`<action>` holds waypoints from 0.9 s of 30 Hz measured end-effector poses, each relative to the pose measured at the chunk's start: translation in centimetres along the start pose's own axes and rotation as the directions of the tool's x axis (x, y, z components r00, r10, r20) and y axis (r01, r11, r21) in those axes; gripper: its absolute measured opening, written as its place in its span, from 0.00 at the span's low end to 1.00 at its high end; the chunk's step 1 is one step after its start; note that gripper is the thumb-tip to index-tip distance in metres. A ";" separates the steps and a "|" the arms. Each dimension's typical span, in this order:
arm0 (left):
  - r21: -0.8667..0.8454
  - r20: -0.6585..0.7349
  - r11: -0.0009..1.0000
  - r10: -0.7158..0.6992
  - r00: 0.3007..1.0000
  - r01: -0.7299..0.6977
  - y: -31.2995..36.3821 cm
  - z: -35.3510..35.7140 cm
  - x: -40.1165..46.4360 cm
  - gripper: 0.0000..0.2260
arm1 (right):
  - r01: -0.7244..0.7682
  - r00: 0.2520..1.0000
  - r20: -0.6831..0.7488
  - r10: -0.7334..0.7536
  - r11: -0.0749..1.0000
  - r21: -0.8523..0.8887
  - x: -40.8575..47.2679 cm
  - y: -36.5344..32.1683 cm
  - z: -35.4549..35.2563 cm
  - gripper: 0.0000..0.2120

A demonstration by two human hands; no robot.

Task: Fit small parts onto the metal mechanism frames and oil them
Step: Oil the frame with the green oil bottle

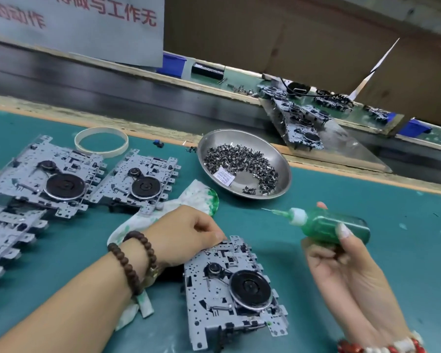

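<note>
1. Head view: the nearest metal frame point(236, 289) lies flat on the green table point(367, 200), near centre. It is a grey stamped plate full of small holes and slots, with tabs along its right edge, a large black wheel point(250, 286) and a smaller black pulley point(214, 268).
2. The left hand point(186, 234) rests at the frame's far left corner, fingers curled, fingertips touching the plate's edge; whether they pinch a small part I cannot tell.
3. The right hand point(334, 253), right of the frame, grasps a green oil bottle point(336, 225) lying sideways, its thin needle tip pointing left, off the frame.
4. Two more frames point(61, 179) point(140, 182) lie at far left, another point(8, 238) at the left edge.
5. A steel dish point(283, 174) of small dark parts point(242, 161) sits beyond the hands, with a green-stained white cloth point(199, 194) between dish and left hand.
</note>
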State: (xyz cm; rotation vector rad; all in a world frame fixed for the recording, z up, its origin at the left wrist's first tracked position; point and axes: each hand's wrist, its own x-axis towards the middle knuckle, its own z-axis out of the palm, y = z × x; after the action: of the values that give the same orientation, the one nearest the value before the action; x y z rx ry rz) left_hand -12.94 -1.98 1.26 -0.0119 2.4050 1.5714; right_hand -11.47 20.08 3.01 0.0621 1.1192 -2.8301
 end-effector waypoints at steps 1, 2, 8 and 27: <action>-0.002 -0.002 1.000 -0.003 1.000 0.003 0.0 0.0 0.0 0.08 | 0.012 1.000 -0.013 -0.013 0.999 -0.051 -0.2 0.1 0.1 0.25; -0.006 0.000 1.000 -0.008 1.000 0.008 0.0 0.0 0.0 0.08 | 0.065 0.998 -0.017 -0.068 0.989 -0.133 -0.2 0.2 -0.3 0.18; -0.044 0.028 0.999 -0.029 0.999 0.030 0.1 0.0 -0.1 0.08 | 0.371 0.913 0.065 -0.403 0.751 -0.547 -0.9 1.5 0.2 0.08; -0.097 0.041 0.993 -0.063 0.997 0.066 0.2 0.0 -0.2 0.08 | 0.430 0.881 0.206 -0.425 0.543 -0.721 -1.1 2.2 0.3 0.08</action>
State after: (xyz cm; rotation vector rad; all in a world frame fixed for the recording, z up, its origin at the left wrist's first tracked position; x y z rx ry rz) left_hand -12.75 -1.94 1.53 -0.0776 2.2735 1.6440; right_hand -10.12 18.31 1.82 -0.3358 2.5146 -2.3973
